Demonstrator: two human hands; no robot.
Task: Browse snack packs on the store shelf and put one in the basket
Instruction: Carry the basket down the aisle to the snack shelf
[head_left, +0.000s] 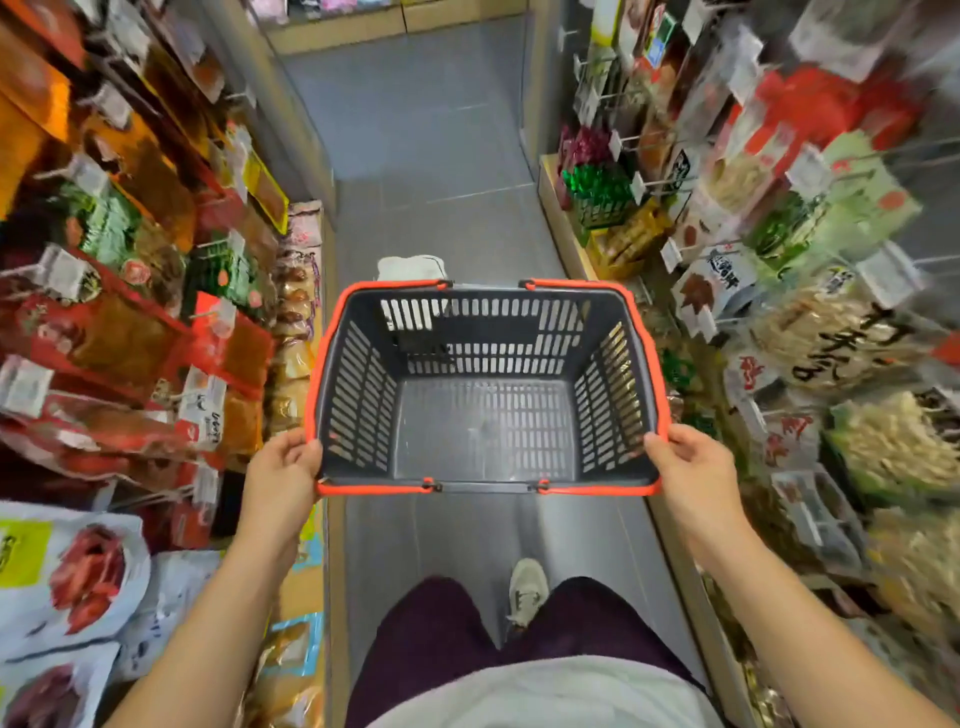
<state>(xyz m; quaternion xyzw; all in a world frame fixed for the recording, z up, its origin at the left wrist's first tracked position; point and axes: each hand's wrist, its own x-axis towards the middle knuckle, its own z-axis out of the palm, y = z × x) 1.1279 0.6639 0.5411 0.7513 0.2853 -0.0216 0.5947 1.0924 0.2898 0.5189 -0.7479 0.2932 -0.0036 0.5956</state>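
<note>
While left hand (283, 470) is gripping basket (358, 395) at near-left corner | right hand (693, 467) is gripping near-right corner

On inspection the person wore a pale grey-white top (545, 696), dark plum trousers (431, 639) and, on the one foot in view, an off-white laced trainer (527, 590) with darker markings, while the forearms (218, 597), left hand (283, 467) and right hand (696, 467) were uncovered.
</note>
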